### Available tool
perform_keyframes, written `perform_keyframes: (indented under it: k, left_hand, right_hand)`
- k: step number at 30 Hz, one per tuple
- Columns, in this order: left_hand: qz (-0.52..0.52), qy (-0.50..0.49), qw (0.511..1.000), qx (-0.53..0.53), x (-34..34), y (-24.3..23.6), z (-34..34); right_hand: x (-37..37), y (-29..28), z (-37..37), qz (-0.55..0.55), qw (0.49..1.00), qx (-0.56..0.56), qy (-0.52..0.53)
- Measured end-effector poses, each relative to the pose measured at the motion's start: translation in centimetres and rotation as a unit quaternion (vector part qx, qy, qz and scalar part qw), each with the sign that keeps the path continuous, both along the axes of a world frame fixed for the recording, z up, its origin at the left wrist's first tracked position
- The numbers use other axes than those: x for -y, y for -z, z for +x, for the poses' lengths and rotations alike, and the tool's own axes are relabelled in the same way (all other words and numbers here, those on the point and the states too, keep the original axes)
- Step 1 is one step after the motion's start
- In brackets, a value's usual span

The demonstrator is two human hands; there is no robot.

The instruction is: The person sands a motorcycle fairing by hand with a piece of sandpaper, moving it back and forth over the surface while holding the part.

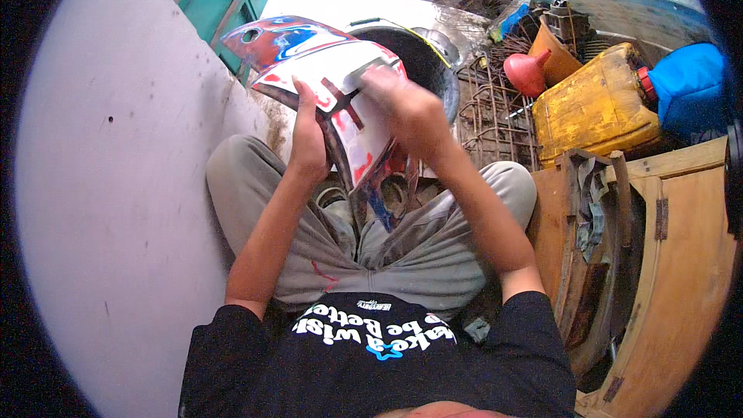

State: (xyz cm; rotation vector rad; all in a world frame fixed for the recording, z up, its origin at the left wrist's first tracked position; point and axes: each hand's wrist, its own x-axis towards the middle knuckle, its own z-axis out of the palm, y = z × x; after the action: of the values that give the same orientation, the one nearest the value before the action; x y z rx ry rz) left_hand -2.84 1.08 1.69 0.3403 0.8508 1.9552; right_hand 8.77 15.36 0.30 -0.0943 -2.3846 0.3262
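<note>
A curved plastic motorcycle body panel [360, 143], with patchy white, red and blue paint, is held up over my lap between my knees. My left hand [309, 135] grips its left edge, with the thumb on the painted face and the other fingers hidden behind. Over the upper right of the panel, my right hand [402, 104] is smeared by motion. It is bent down toward the painted surface, and whether anything lies under its fingers cannot be made out. Just beyond the panel stands a large black tub [445, 85], partly covered by it.
A white wall [116, 186] rises close on my left, with a green metal door [217, 0] farther ahead. To the right are a rusty wire rack [495, 108], a yellow jerrycan [596, 104], a red funnel [526, 71], a blue container [689, 89] and wooden door panels [681, 263].
</note>
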Motion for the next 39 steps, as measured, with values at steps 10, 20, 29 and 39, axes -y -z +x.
perform_keyframes:
  k: [10,20,29,39]
  left_hand:
    - [0.001,-0.013,1.0,-0.016,0.6,0.0,-0.4]
    - [-0.001,0.006,1.0,-0.026,1.0,-0.8,-0.2]
    - [-0.04,-0.043,0.997,-0.059,1.0,-1.2,-0.1]
    - [-0.017,-0.025,0.998,-0.056,0.7,-1.0,-0.1]
  right_hand:
    - [1.8,0.0,0.2,0.016,0.996,-0.026,-0.08]
    - [2.8,-0.4,0.4,0.046,0.994,-0.044,-0.094]
    - [2.8,-0.2,0.6,-0.006,0.993,-0.027,-0.115]
    - [0.3,-0.2,0.4,-0.04,0.998,-0.022,-0.03]
